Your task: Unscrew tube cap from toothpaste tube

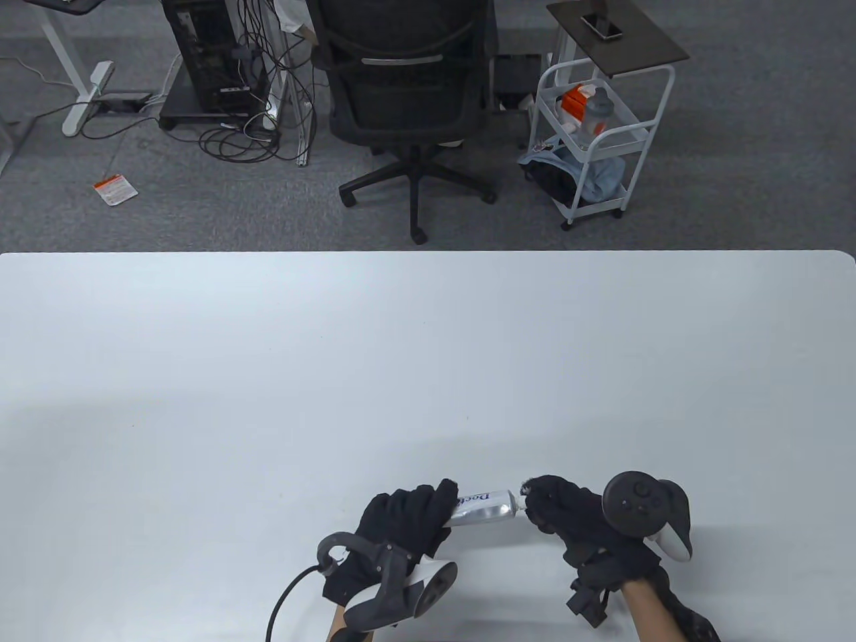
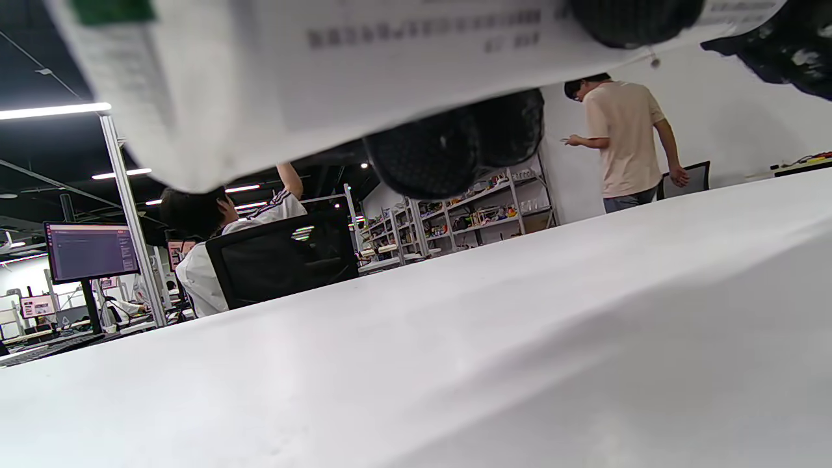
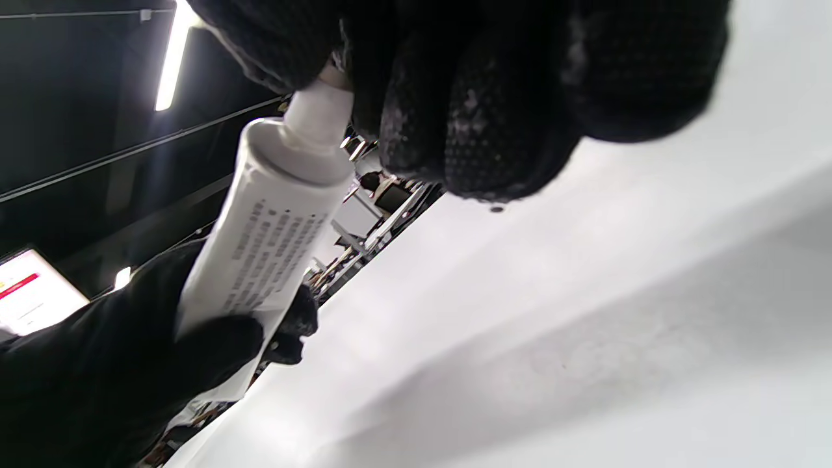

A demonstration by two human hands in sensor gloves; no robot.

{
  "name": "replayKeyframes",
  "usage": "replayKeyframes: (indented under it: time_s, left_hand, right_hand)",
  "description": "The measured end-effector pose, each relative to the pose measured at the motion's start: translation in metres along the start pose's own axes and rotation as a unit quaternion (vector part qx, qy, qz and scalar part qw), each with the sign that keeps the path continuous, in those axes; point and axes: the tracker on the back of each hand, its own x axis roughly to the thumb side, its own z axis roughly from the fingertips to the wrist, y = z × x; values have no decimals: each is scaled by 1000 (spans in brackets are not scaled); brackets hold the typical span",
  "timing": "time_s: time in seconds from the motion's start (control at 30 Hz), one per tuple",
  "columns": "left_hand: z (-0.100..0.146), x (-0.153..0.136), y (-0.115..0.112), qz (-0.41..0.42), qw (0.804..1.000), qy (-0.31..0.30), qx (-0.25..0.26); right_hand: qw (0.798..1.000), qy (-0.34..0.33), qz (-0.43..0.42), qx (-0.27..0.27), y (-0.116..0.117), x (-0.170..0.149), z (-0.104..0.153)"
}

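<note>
A silver-white toothpaste tube point(image 1: 483, 506) with dark lettering is held level above the table near its front edge. My left hand point(image 1: 408, 515) grips the tube's flat tail end. My right hand point(image 1: 545, 505) closes its fingertips over the cap end, so the cap is hidden in the table view. In the right wrist view the tube point(image 3: 273, 221) runs up to its white neck point(image 3: 318, 114), which goes into my right fingers point(image 3: 468, 97). In the left wrist view the tube's printed side point(image 2: 312, 71) fills the top, with my left fingertips point(image 2: 448, 153) curled under it.
The white table point(image 1: 267, 401) stretches wide around both hands. Beyond its far edge stand an office chair point(image 1: 408, 87), a white trolley point(image 1: 595, 134) and cables on the floor. People and shelves show far off in the left wrist view.
</note>
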Motion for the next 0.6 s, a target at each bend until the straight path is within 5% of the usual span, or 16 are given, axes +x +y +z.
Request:
replayKeyframes:
  time_s: [0.6]
  left_hand:
    - [0, 0, 0, 0, 1000, 0, -3]
  right_hand:
    - [1000, -2, 4, -7, 1, -2, 0]
